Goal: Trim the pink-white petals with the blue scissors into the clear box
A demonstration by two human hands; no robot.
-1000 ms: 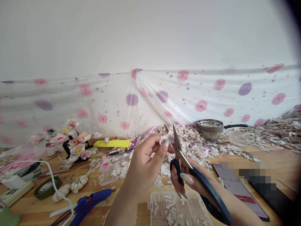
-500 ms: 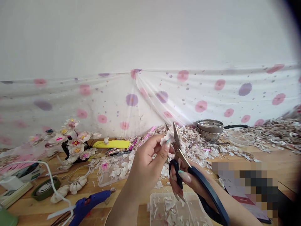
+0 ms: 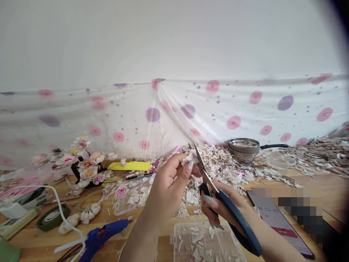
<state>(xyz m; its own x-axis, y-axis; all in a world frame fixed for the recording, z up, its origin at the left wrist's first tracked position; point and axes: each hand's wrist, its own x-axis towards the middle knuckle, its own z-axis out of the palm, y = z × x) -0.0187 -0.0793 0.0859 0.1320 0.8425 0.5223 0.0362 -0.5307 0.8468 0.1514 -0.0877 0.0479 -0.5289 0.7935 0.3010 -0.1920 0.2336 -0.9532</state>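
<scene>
Littering wooden table [image 3: 313, 178]: pale flakes [image 3: 218, 160], perhaps garlic skin; patterned sheet [image 3: 240, 103] along wall [image 3: 163, 40]; hands [image 3: 170, 183] hold scrap [image 3: 189, 158] (left), scissors [image 3: 235, 211] (right)

Left grip [image 3: 173, 182] pinches a pale flake [image 3: 190, 157]; right grip [image 3: 223, 210] holds scissors [image 3: 209, 179].

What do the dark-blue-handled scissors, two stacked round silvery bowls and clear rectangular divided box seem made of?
Scissors: blades look like polished steel, by their metallic sheen; handles probably plastic, dull and thickly moulded. Bowls: shiny metal, likely stainless steel, from reflections. Box: clear, smooth plastic, apparently, given its translucency.
</scene>
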